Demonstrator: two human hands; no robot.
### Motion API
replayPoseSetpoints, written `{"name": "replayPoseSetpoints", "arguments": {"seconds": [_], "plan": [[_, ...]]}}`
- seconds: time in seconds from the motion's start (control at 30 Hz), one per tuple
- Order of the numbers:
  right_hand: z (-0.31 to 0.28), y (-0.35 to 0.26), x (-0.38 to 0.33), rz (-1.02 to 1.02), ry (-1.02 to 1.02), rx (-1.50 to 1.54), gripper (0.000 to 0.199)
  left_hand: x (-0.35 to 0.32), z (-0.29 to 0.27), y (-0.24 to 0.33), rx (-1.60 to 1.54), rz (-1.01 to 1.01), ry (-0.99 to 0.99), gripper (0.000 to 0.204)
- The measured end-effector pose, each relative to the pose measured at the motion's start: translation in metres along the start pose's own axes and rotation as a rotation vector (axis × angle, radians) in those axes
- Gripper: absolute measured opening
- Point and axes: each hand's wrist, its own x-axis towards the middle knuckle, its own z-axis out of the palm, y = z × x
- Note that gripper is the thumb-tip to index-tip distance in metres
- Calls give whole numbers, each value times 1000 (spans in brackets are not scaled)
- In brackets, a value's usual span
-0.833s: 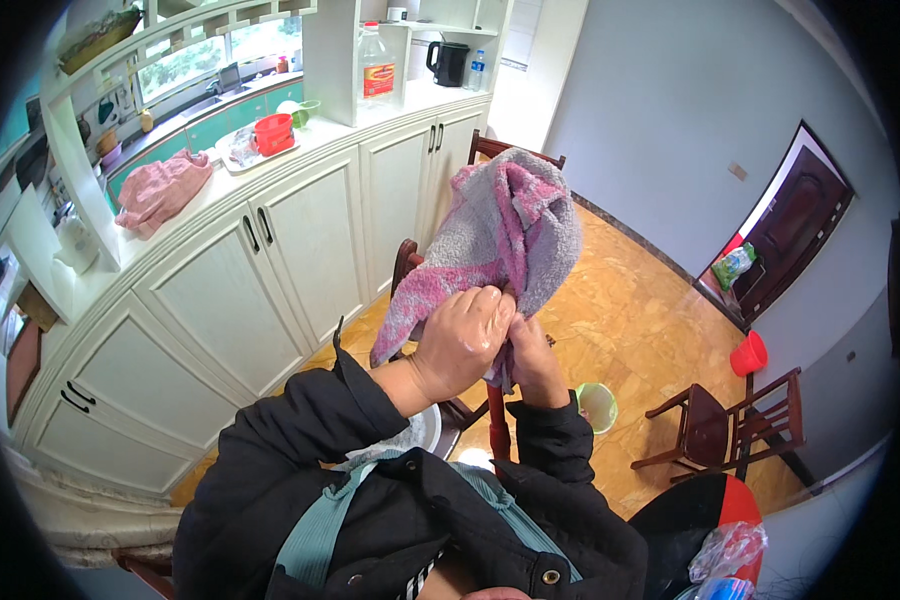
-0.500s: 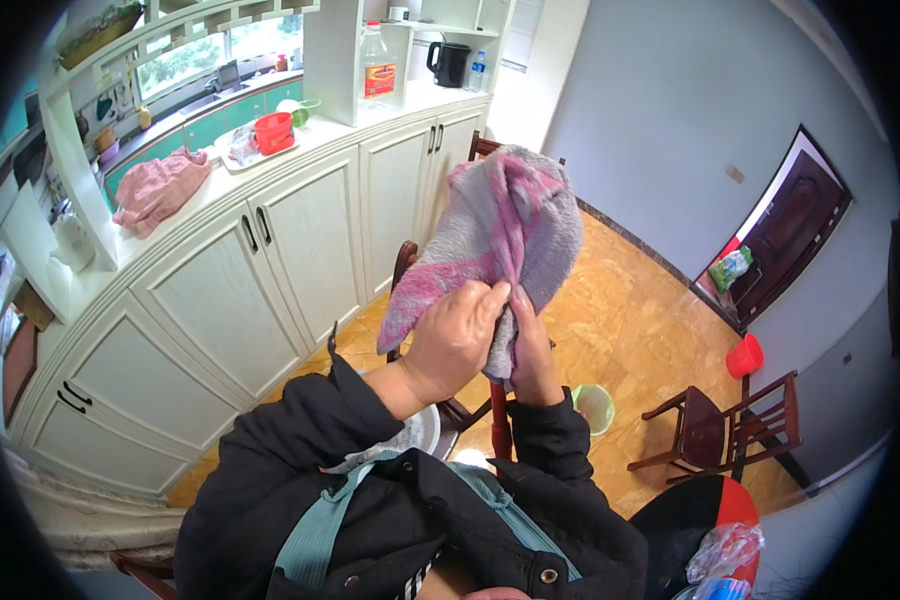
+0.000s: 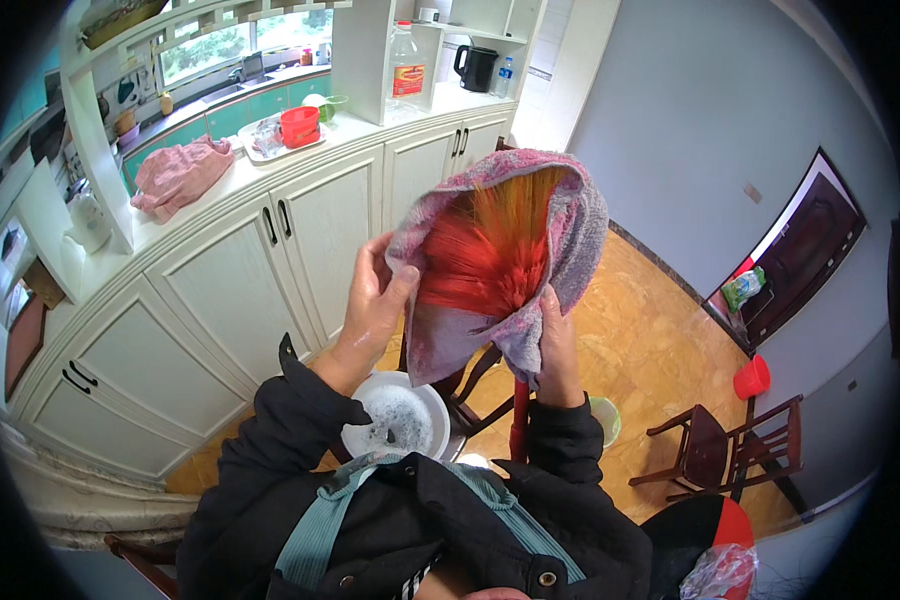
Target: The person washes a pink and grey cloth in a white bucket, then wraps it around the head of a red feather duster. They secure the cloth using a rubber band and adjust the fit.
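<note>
In front of me is a broom held head-up, its red and orange bristles (image 3: 485, 250) fanned out and its red handle (image 3: 520, 420) pointing down. A grey and pink towel (image 3: 580, 230) is draped behind and around the bristles, leaving their near side exposed. My left hand (image 3: 372, 310) pinches the towel's left edge between thumb and fingers. At the base of the bristles, my right hand (image 3: 558, 345) is closed on the gathered towel, with the thumb in front; whether it also grips the broom beneath is hidden. Below my left forearm stands a white basin (image 3: 438, 405) of foamy water.
White cabinets (image 3: 230, 260) curve along the left; their counter carries a pink cloth (image 3: 183, 175), a red container (image 3: 300, 127) and a black kettle (image 3: 476, 68). On the right are a wooden chair (image 3: 705, 445), a red bucket (image 3: 752, 377) and a pale green bin (image 3: 604, 420).
The towel was wrapped over the broom head with both hands together at its base. My left hand has moved left and up, pulling the towel aside, and the bristles now show.
</note>
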Motion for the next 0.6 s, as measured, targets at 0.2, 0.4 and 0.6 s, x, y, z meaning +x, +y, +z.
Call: {"name": "replayPoseSetpoints", "arguments": {"seconds": [0.2,0.4,0.6], "plan": [[7,-8,2,-56,-6,-14,43,-27,-6,-48,393,-139,-41,73],[8,-16,4,-73,-4,-190,39,-13,-31,-40,278,-231,14,23],[30,27,16,-333,35,-537,51,3,4,44,-90,-42,195,16]]}}
